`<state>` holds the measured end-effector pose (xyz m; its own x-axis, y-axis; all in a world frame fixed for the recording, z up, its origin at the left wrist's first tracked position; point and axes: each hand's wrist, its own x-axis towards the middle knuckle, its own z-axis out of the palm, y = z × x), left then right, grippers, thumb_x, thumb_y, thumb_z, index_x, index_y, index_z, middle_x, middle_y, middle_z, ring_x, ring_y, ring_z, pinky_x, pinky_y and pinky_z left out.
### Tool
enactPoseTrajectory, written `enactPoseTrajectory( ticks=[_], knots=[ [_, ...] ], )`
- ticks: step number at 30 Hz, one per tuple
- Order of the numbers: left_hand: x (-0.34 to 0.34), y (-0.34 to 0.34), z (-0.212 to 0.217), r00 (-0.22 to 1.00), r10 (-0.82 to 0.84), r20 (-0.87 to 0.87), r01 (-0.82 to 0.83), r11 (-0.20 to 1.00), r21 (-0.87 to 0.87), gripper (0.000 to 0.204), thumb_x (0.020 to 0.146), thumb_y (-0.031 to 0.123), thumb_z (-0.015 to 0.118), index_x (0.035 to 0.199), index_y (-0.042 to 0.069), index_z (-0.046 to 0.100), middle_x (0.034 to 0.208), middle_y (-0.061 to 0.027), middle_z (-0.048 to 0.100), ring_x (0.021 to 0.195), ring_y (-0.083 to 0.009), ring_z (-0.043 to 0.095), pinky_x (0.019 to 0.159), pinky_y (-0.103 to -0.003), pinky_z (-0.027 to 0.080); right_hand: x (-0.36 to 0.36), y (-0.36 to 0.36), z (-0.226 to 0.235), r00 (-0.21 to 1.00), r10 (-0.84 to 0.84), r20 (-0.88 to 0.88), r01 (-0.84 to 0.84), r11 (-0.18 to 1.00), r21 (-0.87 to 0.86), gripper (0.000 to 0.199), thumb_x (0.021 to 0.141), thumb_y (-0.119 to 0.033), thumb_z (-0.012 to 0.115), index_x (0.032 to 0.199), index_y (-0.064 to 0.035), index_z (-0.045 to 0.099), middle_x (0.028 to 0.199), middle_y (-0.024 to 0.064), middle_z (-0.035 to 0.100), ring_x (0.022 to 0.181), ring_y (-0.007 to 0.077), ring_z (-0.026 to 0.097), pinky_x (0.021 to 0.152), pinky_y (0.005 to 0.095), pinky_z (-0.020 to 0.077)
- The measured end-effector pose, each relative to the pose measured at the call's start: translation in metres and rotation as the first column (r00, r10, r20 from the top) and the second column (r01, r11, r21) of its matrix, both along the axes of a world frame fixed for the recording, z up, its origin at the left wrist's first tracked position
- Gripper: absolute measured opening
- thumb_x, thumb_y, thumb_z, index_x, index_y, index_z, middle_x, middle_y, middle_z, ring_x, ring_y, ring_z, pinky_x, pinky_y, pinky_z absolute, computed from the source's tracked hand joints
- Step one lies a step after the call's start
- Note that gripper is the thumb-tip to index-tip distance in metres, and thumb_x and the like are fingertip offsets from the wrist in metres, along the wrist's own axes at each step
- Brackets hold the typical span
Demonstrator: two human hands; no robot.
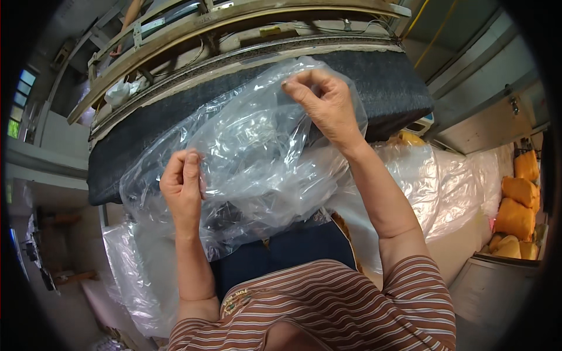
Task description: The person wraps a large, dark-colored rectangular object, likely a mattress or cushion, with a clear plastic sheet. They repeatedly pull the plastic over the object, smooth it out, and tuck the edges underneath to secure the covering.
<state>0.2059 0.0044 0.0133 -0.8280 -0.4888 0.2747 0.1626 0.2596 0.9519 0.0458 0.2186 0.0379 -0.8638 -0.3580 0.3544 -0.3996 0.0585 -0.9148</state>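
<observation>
A large clear plastic bag or sheet (pixel 252 140) spreads between my two hands, crumpled and shiny. Its lower part hangs toward my lap. My left hand (pixel 182 175) pinches its near left edge between thumb and fingers. Higher up and to the right, my right hand (pixel 328 104) has thumb and fingertips closed on the far edge of the same plastic. Behind and beneath the plastic lies a work surface covered in dark cloth (pixel 392 82). Whether the plastic is a bag or a single sheet I cannot tell.
Along the far side of the surface runs a wooden rail (pixel 234 22) with metal fittings. Stacks of clear plastic (pixel 462 187) lie to my right, more plastic (pixel 132 275) to my left. Orange-yellow bundles (pixel 518 202) sit at far right. Another person's arm (pixel 130 17) shows at upper left.
</observation>
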Motion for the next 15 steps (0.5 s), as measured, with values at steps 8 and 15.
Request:
enactPoseTrajectory(
  ticks=[8, 15],
  knots=[
    [-0.020, 0.040, 0.070, 0.984, -0.054, -0.170, -0.082, 0.712, -0.697, 0.028, 0.077, 0.006, 0.068, 0.105, 0.007, 0.064, 0.103, -0.0073, 0.058, 0.098, -0.0208, 0.056, 0.078, -0.030, 0.044, 0.052, 0.030, 0.016, 0.998, 0.025, -0.063, -0.031, 0.995, -0.094, 0.028, 0.086, -0.005, 0.061, 0.113, -0.0057, 0.058, 0.062, -0.0060, 0.046, 0.054, 0.0018, 0.038, 0.051, 0.0190, 0.0321],
    [-0.070, 0.077, 0.112, 0.801, -0.548, -0.239, -0.100, 0.272, -0.957, 0.039, 0.068, 0.009, 0.073, 0.106, 0.013, 0.067, 0.101, -0.0023, 0.064, 0.098, -0.0222, 0.058, 0.090, -0.035, 0.040, 0.077, 0.030, 0.013, 0.991, 0.130, -0.043, -0.135, 0.978, -0.157, 0.033, 0.082, -0.001, 0.062, 0.115, -0.0037, 0.055, 0.065, -0.0040, 0.050, 0.059, 0.0027, 0.045, 0.053, 0.0214, 0.0376]
  ],
)
